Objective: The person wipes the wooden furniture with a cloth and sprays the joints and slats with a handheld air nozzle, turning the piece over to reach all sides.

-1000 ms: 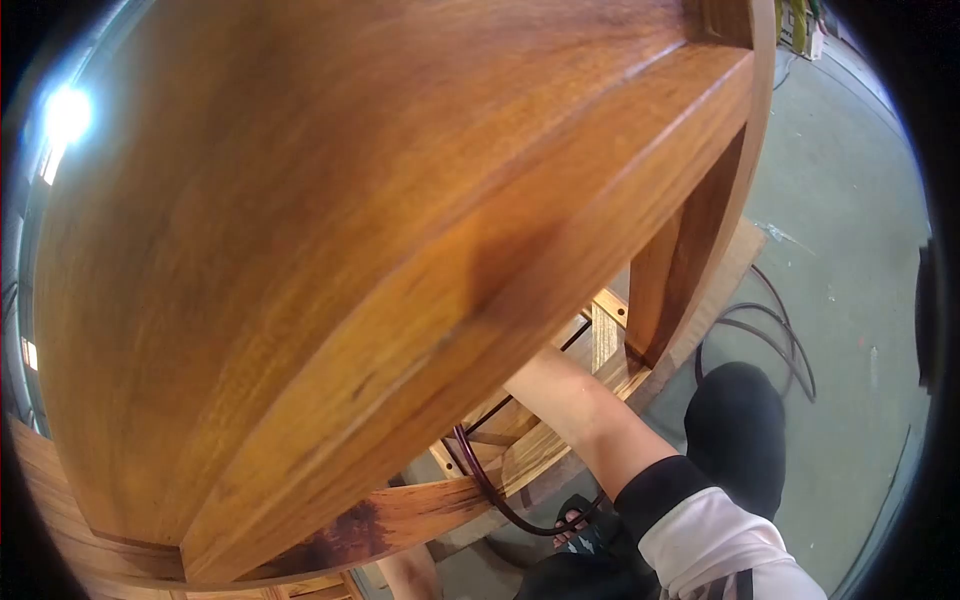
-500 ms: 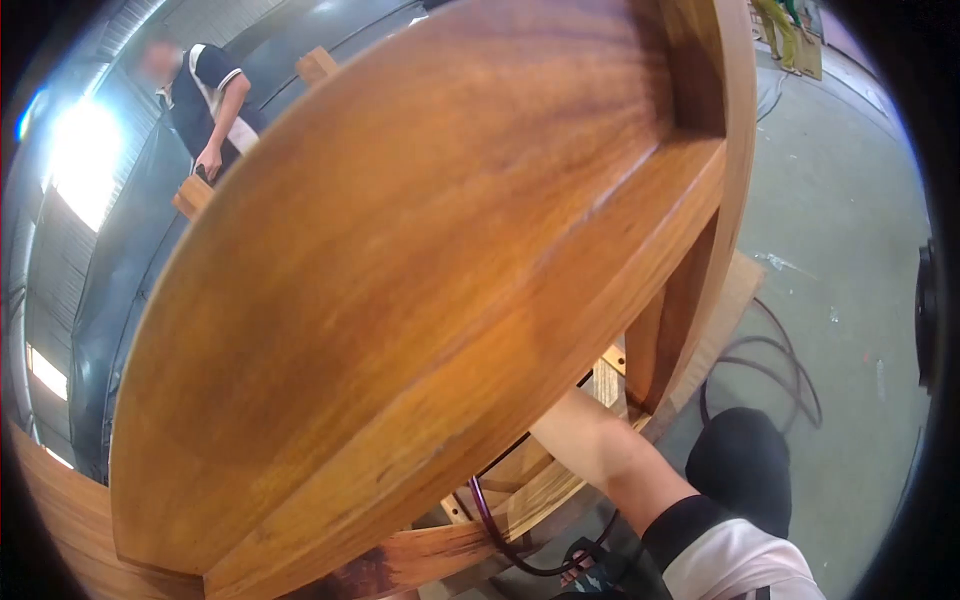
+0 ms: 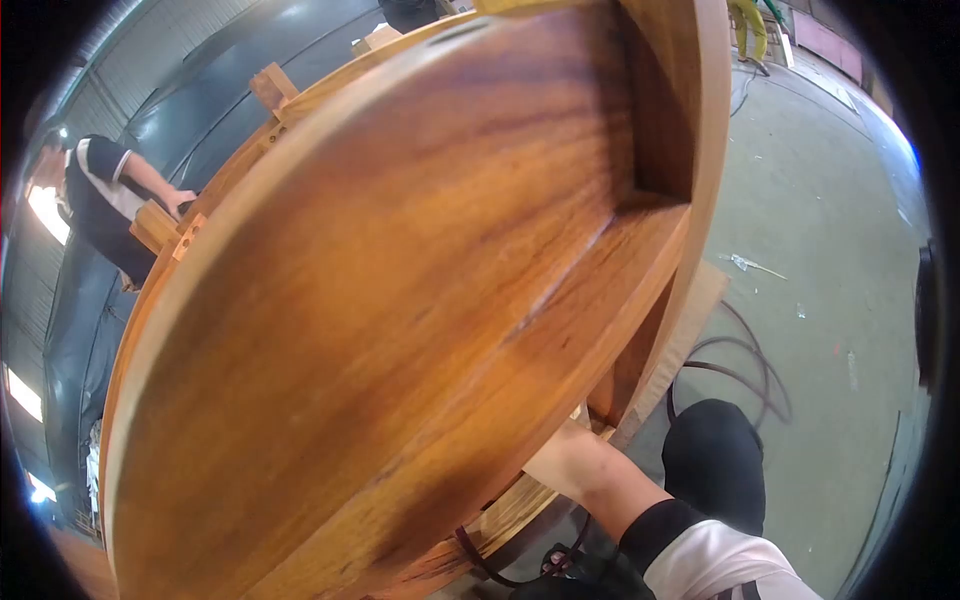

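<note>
A large varnished wooden furniture piece [image 3: 400, 270] with a curved edge and a ledge along its lower side fills the view. My right forearm [image 3: 590, 475], in a black-cuffed sleeve, reaches up and left beneath the ledge. The wood hides my right hand, so what it holds or touches cannot be seen. My left hand is out of view. Below the ledge, part of a lighter wooden frame [image 3: 515, 510] shows, with a dark hose [image 3: 480, 565] running past it.
At the far left a person [image 3: 110, 195] stands beside wooden blocks [image 3: 155, 228] on the piece's far side. Looped hose [image 3: 765, 380] lies on the green floor [image 3: 830, 250] near my knee [image 3: 715, 460]. Another person in yellow trousers [image 3: 748, 30] is at the back right.
My view has shifted, showing more of the piece's far edge and its blocks. The person on the left now appears further left and leans toward a block. My right arm stays under the ledge.
</note>
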`<state>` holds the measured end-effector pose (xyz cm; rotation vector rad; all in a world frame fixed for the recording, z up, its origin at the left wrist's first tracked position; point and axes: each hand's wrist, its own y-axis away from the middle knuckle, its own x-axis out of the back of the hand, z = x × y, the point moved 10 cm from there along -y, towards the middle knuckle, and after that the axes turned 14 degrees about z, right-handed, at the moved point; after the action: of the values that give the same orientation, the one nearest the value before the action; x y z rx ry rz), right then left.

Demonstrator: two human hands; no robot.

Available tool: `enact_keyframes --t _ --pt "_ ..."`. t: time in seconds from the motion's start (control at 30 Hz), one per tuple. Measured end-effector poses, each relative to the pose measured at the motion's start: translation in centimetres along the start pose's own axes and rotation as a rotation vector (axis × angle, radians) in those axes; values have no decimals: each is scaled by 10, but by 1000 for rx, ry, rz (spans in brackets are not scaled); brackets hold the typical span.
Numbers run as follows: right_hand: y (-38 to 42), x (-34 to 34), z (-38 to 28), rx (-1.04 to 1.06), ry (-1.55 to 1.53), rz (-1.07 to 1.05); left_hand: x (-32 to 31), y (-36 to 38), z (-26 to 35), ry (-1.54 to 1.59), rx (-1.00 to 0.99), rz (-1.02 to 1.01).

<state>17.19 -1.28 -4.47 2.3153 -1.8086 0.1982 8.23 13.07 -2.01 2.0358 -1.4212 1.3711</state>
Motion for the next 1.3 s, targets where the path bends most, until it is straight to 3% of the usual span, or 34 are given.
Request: enact_keyframes --t 0.33,0.4,0.5,0.53,0.63,0.67,0.73,0.77,0.8,0.87,0.9,0.93,0.97,1.03,1.1,1.17,1.23,1.3 --pt "19 -7 -21 78 49 23 26 66 -29 -70 67 -144" --pt "29 -5 -32 98 72 -26 30 90 -37 -61 72 -94" --pt "56 8 -66 126 25 -116 86 143 -32 8 67 -172" --pt "63 9 -85 249 40 -156 98 159 -31 80 66 -173" --pt "90 10 -126 538 -779 -331 132 198 -27 330 -9 -142" --pt "114 51 -139 940 -582 -125 124 199 -22 519 -45 -200" --pt "176 107 -144 1190 -128 -194 106 208 -17 893 -111 -342" --pt "191 118 -129 1035 120 -449 98 215 -19 1038 -120 -392" --pt "195 113 -103 985 471 -505 94 215 -26 1120 -120 -395" --pt "259 184 -116 886 578 -521 86 206 -53 1123 -108 -263" --pt "291 207 -129 889 1021 -693 84 199 -69 1068 -112 -174" --pt "315 230 -126 1044 895 -782 82 191 -85 1004 -118 -68" --pt "340 248 -141 1007 1030 -787 79 186 -98 937 -130 38" --pt "399 268 -172 1162 855 -977 66 171 -115 832 -166 202" --pt "442 273 -200 1239 844 -902 48 156 -122 790 -183 307" --pt "483 253 -201 1345 468 -1067 40 146 -120 808 -185 397" --pt "506 222 -218 1402 265 -1003 50 149 -122 871 -178 480" --pt "523 184 -212 1519 322 -950 82 161 -122 943 -188 581"
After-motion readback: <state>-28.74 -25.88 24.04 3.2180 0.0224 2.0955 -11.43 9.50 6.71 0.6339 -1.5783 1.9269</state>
